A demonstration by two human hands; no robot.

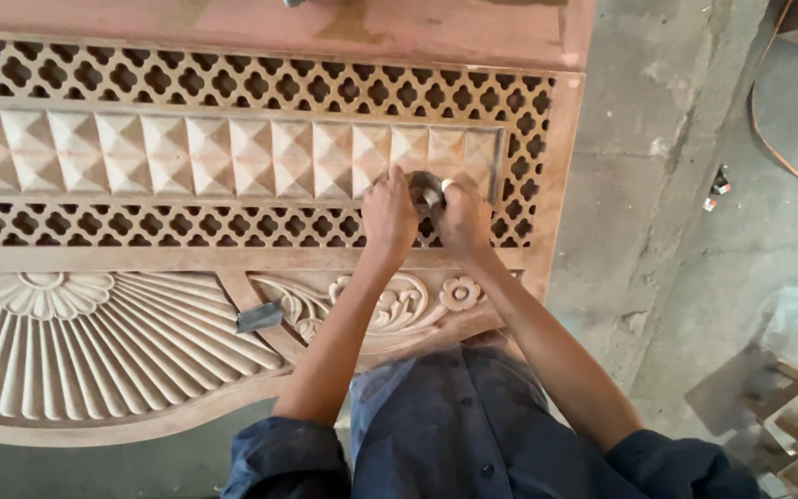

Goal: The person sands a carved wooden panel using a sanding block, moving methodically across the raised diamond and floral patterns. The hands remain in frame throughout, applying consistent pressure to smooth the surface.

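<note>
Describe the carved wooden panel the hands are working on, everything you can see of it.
The carved wooden panel lies flat, pale bare wood with a reddish frame. It has two lattice bands around a row of raised pyramid blocks, a fluted fan below, and scrollwork with a flower. The left hand and right hand press a small piece of sandpaper at the pyramid row's end. A small grey scrap rests on it.

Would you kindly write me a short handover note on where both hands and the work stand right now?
Left hand: pressed on the carved wooden panel at the right end of the row of pyramid blocks, fingers curled against a small dark piece.
Right hand: beside it, touching the same piece; what the piece is cannot be told.
A folded grey scrap lies on the carved fan and scroll section below.
Done and left: cannot be judged; the wood looks evenly bare and pale throughout.
</note>
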